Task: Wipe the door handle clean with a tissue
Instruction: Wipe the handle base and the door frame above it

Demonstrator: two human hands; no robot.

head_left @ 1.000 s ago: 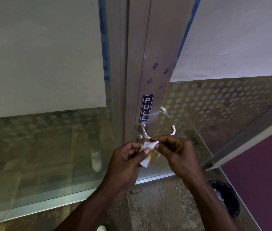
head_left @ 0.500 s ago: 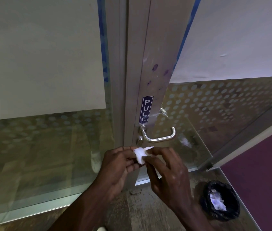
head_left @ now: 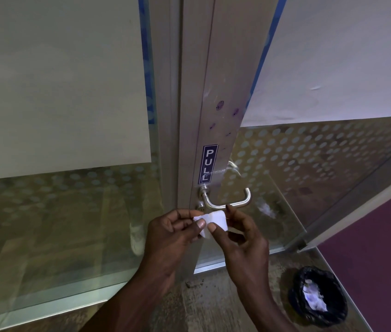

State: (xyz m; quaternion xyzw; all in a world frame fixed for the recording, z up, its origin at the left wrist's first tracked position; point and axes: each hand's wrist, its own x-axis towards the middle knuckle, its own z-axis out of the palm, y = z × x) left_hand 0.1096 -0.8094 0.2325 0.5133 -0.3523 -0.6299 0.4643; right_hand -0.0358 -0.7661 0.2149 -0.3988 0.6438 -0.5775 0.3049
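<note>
While a second ago the hands covered part of the door handle (head_left: 225,200), they now sit lower and it shows whole on the metal door frame (head_left: 216,116); the tissue (head_left: 214,220) hangs just below it, not touching; left hand (head_left: 173,232) and right hand (head_left: 244,238) both pinch the folded tissue between thumb and fingers (head_left: 201,223); the fold looks flatter than before, so I judge wiping hasn't begun and a short lift comes next.

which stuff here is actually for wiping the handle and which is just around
For the job:
tissue, held by left hand and right hand
door handle

Just around:
PULL sticker
black-lined bin on the floor
</note>
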